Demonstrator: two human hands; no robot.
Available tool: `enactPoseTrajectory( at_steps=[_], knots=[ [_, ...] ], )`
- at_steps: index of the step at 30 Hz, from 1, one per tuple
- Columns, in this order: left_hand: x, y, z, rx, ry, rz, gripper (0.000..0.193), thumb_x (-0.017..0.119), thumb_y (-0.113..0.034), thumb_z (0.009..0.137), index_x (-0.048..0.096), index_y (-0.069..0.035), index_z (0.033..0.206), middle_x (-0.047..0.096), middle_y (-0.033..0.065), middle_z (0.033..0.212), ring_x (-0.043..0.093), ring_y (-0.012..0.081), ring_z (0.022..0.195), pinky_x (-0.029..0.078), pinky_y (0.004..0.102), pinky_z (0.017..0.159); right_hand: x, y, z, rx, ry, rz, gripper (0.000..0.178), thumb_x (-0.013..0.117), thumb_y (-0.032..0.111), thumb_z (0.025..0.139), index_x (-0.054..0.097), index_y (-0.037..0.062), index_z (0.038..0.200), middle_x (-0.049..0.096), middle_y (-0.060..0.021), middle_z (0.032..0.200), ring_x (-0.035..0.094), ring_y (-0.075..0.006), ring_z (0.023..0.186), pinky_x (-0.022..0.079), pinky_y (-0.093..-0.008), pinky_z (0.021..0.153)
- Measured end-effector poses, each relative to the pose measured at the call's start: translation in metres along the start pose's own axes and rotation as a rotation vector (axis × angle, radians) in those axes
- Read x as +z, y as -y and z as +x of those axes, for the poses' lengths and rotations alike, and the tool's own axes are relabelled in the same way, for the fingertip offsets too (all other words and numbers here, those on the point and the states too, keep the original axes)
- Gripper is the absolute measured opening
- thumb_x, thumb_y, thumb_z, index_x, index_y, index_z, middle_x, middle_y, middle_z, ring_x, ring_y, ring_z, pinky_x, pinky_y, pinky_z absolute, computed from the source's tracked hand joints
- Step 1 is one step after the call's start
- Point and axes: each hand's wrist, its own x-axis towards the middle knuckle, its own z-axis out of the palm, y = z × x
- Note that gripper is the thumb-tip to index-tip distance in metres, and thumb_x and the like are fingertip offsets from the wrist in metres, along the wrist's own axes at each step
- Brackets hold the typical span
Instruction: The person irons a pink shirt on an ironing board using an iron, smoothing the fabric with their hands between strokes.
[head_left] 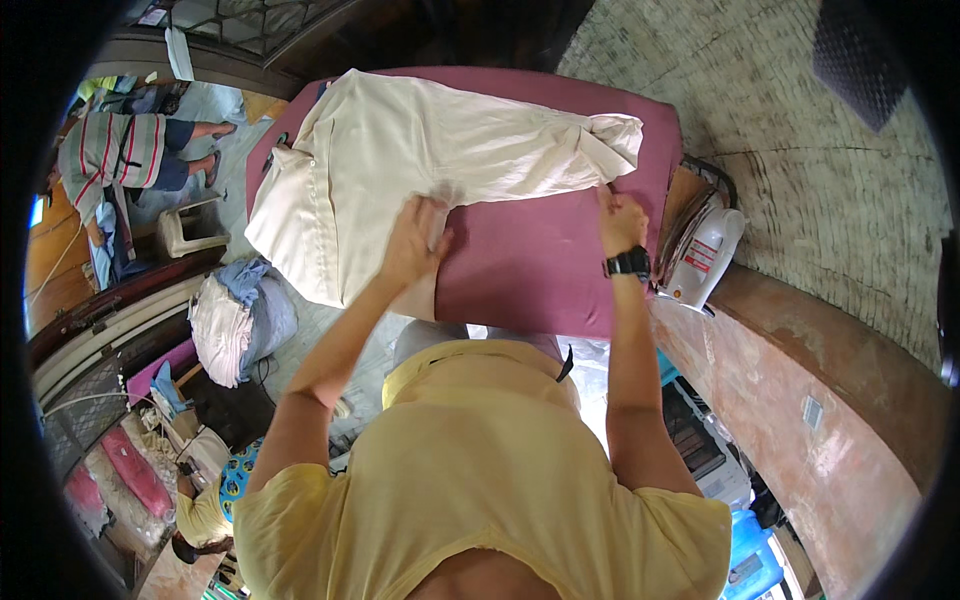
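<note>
A cream long-sleeved shirt [380,150] lies across the maroon padded ironing board [530,265], its body at the left and a sleeve stretched to the right. My left hand [413,243] is over the shirt's body near the sleeve's underside, thumb apart from the fingers; the fingertips are smeared by motion. Over at the cuff end [615,140], my right hand [624,222] has its fingers curled together at the sleeve's lower edge, closed on the fabric. A black watch is on that wrist.
A white iron [705,255] rests on its stand at the board's right end, beside a stone ledge [780,380]. Left of the board are a heap of clothes [240,320] and a plastic stool [190,228]. Another person in a striped shirt [125,150] stands farther left; one sits lower left.
</note>
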Motion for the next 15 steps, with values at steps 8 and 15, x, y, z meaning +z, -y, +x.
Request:
enactPoseTrajectory(
  at_steps=[8,15],
  knots=[
    [0.0,-0.02,-0.012,-0.178,0.221,0.077,0.071,0.056,0.01,0.071,0.045,-0.015,0.136,0.044,0.0175,0.122,0.048,0.0367,0.109,0.043,0.0467,0.097,0.034,0.014,0.007,-0.069,-0.185,0.257,0.025,0.07,0.025,0.079,0.06,0.0027,0.078,0.067,-0.0151,0.074,0.066,-0.0357,0.069,0.052,-0.0452,0.065],
    [0.004,-0.008,0.082,0.006,0.01,0.196,0.047,0.063,-0.005,0.08,0.053,-0.011,0.125,0.049,0.0147,0.119,0.048,0.0343,0.111,0.044,0.0467,0.091,0.071,-0.01,0.018,-0.099,-0.217,0.813,0.024,0.077,0.004,0.073,0.053,0.0036,0.078,0.059,-0.0063,0.072,0.053,-0.0176,0.057,0.045,-0.0342,0.056]
  ],
)
